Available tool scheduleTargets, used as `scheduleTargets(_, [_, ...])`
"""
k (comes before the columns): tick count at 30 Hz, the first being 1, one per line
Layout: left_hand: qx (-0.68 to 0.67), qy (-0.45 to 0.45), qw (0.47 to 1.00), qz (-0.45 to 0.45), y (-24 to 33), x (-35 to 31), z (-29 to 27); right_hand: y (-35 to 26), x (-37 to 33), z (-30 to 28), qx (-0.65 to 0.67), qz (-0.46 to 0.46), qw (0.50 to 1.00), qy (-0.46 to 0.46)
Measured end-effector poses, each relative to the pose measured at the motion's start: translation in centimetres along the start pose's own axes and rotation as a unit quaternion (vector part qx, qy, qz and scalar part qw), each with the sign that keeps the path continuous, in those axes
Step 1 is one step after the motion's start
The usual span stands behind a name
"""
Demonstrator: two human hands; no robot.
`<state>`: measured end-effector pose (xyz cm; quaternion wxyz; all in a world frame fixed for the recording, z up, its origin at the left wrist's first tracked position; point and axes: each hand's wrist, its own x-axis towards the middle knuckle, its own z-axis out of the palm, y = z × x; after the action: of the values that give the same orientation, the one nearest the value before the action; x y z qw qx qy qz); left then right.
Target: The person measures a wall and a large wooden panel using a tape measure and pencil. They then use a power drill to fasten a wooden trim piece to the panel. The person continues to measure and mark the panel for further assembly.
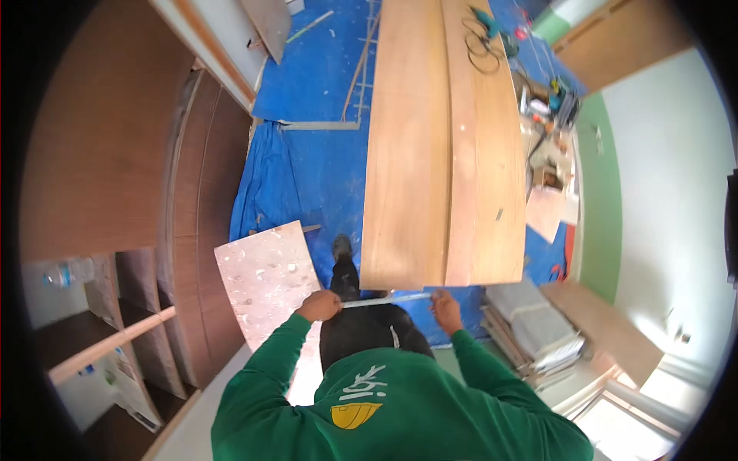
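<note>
A thin, straight, pale strip (384,300), possibly a measuring tape or rule, spans the gap between my hands above my dark trousers. My left hand (320,306) is closed on its left end, and my right hand (446,311) grips the right end. Any markings on it are too small to make out. Just beyond my hands lie long light-brown wooden boards (407,169), their near ends close to the strip but apart from it. A paint-spotted pale board (269,276) lies beside my left hand.
A green power tool with a cord (486,23) rests on the far end of the boards. Blue sheeting (323,169) covers the floor. Stacked panels (530,319) stand at right, open wooden shelving (115,338) at left. Tools and offcuts (546,177) lie along the right wall.
</note>
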<state>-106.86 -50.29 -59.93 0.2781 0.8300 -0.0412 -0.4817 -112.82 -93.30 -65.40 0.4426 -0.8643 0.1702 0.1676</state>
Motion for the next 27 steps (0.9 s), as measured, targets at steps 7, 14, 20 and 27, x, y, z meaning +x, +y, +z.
scheduleTargets(7, [-0.055,0.000,0.992,0.115,-3.8,4.8,2.8,2.7,2.2,0.1,-0.346,-0.256,0.902,-0.029])
scheduleTargets(14, [-0.046,-0.014,0.999,0.022,-2.4,8.7,3.4,-0.9,1.6,0.8,-0.044,0.119,0.992,0.007])
scheduleTargets(20, [-0.027,-0.029,0.999,-0.013,-0.2,9.0,1.4,1.4,1.0,1.8,0.085,0.109,0.989,0.051])
scheduleTargets(27, [0.011,-0.063,0.998,-0.025,-1.3,10.0,-1.0,0.9,2.8,3.9,0.094,0.154,0.983,0.015])
